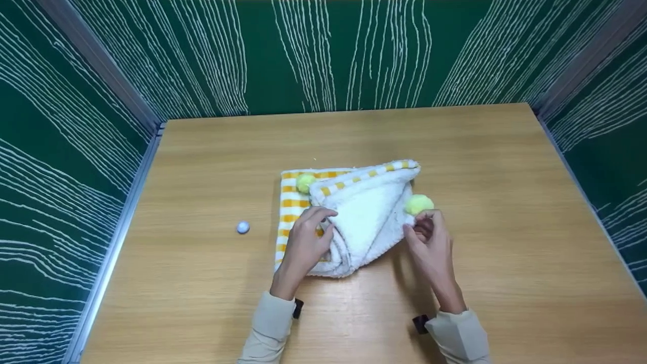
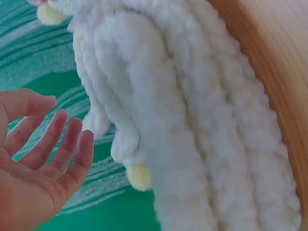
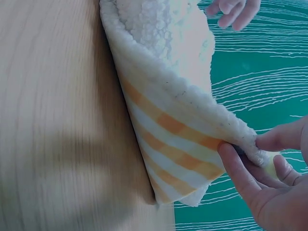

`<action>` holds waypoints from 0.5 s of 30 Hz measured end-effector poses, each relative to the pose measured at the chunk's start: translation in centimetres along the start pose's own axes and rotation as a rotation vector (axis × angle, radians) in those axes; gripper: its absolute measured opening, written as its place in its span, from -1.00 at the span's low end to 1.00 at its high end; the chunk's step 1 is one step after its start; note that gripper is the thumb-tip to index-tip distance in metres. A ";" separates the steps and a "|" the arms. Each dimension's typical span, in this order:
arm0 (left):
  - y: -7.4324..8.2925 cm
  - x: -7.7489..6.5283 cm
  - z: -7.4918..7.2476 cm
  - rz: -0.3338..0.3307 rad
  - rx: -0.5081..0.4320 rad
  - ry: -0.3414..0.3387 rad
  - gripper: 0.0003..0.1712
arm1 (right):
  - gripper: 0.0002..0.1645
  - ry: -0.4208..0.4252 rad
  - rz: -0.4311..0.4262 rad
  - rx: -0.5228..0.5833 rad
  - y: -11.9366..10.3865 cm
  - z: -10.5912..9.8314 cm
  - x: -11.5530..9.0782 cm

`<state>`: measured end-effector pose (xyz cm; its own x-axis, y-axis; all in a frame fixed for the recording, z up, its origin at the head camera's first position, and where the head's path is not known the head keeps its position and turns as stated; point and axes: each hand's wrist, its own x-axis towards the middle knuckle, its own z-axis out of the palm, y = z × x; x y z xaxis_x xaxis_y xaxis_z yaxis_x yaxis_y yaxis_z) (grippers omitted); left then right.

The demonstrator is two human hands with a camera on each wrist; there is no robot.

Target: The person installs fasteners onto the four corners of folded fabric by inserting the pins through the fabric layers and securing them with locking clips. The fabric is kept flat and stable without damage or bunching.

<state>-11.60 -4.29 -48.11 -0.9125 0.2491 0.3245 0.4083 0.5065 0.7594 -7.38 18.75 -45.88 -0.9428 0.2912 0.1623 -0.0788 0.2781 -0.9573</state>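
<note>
A fleece-lined blanket [image 1: 371, 217] with yellow-and-white checks lies partly folded on the table, its white fleecy side turned up over the checked part. Two pale green pompoms show in the head view, one pompom [image 1: 305, 183] at the upper left and another pompom [image 1: 418, 204] at the right corner. My right hand [image 1: 432, 247] pinches the edge near that right corner; in the right wrist view, thumb and fingers grip the raised hem [image 3: 248, 144]. Over the blanket's left part hovers my left hand [image 1: 306, 240], whose fingers are spread and loosely bent beside the fleece layers in the left wrist view.
A small whitish ball [image 1: 243, 227] sits on the wooden table [image 1: 202, 167] to the left of the blanket. Green walls [image 1: 349, 55] with white wavy lines rise along the back and both sides. A metal rail [image 1: 108, 247] borders the left table edge.
</note>
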 end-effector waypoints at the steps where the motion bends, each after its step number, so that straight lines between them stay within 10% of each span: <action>1: -0.2 0.0 -0.2 -0.008 -0.001 0.007 -0.75 | -0.72 0.002 0.007 -0.007 0.0 0.0 0.0; 15: -3.6 -0.7 -3.6 -0.133 0.027 0.123 -0.73 | -0.74 0.000 -0.001 -0.034 -0.1 0.5 0.3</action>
<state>-12.53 -9.24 -49.05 -0.9540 0.0760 0.2899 0.2826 0.5506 0.7855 -7.76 18.40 -45.89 -0.9428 0.2905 0.1635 -0.0690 0.3099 -0.9483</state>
